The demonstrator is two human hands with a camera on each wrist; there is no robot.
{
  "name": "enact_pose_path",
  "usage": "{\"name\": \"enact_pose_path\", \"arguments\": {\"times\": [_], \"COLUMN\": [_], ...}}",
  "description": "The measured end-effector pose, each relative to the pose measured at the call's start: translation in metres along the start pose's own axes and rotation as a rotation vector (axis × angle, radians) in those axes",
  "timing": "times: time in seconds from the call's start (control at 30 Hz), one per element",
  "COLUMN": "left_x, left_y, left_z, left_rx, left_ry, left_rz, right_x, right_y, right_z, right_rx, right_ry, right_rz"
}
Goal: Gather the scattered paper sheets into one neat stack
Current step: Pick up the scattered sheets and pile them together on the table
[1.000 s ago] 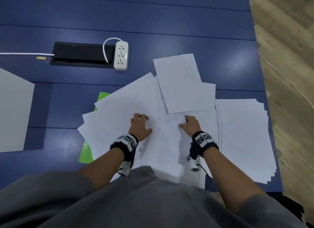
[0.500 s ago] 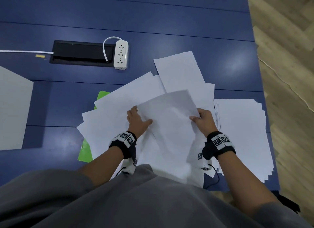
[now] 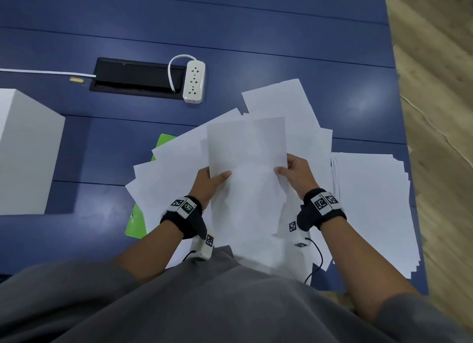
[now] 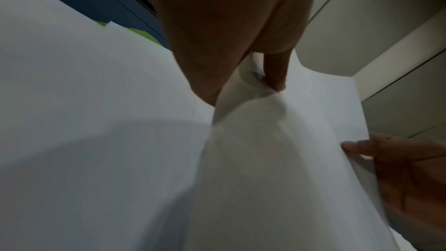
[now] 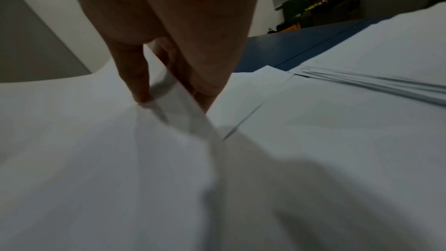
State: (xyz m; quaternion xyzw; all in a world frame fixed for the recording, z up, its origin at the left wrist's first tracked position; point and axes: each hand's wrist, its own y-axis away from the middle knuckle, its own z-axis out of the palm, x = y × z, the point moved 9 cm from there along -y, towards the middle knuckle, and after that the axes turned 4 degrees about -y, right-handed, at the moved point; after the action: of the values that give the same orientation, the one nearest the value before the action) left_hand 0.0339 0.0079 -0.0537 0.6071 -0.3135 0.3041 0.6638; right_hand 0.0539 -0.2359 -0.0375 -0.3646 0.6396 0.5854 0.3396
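I hold a white paper sheet [image 3: 247, 163] lifted above the blue table, its long edges between my hands. My left hand [image 3: 211, 180] pinches its left edge, thumb on top; the left wrist view shows the thumb [image 4: 275, 72] pressed on the sheet [image 4: 277, 159]. My right hand [image 3: 294, 171] pinches the right edge, thumb on top and fingers [image 5: 193, 83] under the sheet [image 5: 96, 150]. Loose sheets [image 3: 179, 158] lie fanned out beneath. A rough stack of sheets [image 3: 371, 202] lies to the right, also in the right wrist view as a fanned stack [image 5: 362, 87].
A green folder [image 3: 135, 225] pokes out under the loose sheets. A white power strip [image 3: 194, 81] and a black cable tray [image 3: 135, 78] sit further back. A white box [image 3: 25, 150] stands at the left. The table's right edge [image 3: 414, 189] borders wooden floor.
Both hands went from resting on the spread sheets to pinching one sheet's edges and lifting it; it now hangs flatter and higher between them.
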Motion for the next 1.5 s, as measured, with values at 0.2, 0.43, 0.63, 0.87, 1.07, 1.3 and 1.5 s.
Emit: {"name": "enact_pose_path", "arguments": {"times": [0.2, 0.43, 0.63, 0.87, 1.07, 1.3, 1.5], "left_x": [-0.012, -0.023, -0.023, -0.028, -0.028, -0.026, -0.027], "left_y": [-0.006, -0.012, -0.018, -0.022, -0.021, -0.019, -0.011], "left_z": [-0.037, -0.071, -0.08, -0.076, -0.066, -0.044, -0.038], "left_rx": [0.119, 0.282, 0.336, 0.336, 0.299, 0.199, 0.185], "left_ry": [-0.053, -0.191, -0.251, -0.288, -0.232, -0.121, 0.052], "left_rz": [-0.058, -0.096, -0.104, -0.128, -0.138, -0.207, -0.309], "right_x": [-0.009, 0.018, 0.028, 0.024, -0.009, -0.035, -0.002], "right_y": [-0.035, -0.058, -0.055, -0.041, -0.033, 0.003, 0.048], "right_z": [-0.009, 0.009, 0.017, 0.023, 0.003, 0.054, 0.121], "right_rx": [0.141, -0.048, -0.082, 0.002, 0.251, 0.06, -0.373], "right_ry": [0.631, 1.212, 1.236, 1.267, 1.012, 0.871, 1.0], "right_rz": [-0.091, 0.086, 0.125, 0.026, -0.062, -0.365, -0.468]}}
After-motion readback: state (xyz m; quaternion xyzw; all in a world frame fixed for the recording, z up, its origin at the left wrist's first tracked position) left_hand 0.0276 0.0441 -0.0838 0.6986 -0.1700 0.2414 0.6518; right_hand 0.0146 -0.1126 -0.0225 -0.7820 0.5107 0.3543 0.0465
